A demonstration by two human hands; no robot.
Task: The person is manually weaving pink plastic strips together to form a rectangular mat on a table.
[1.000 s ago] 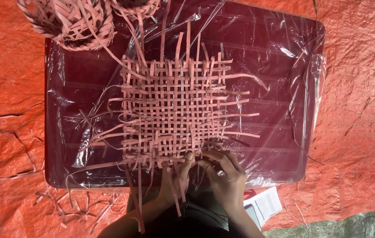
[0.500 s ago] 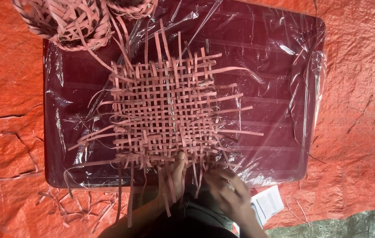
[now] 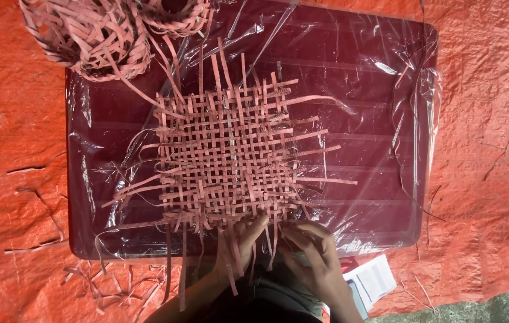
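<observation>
Pink strips, flat and pale, make up the woven mat [image 3: 230, 158], and everything is placed from it. At its near edge the left hand [image 3: 243, 238] lies with fingers together and flat on the last rows, loose strip ends hanging down past it. Just right of that, also at the near edge, the right hand [image 3: 314, 254] curls its fingers in a pinch on the strip ends there. Since a second ago the mat has turned a little and slid leftward, and the right hand has dropped back from the weave to its fringe, so I judge the near rows are being tightened. Under the mat lies a dark red board [image 3: 374, 78] wrapped in clear film. Beyond the mat's far left corner sits a tangled heap of spare strips [image 3: 96, 33], on the orange tarpaulin [image 3: 15, 149]
</observation>
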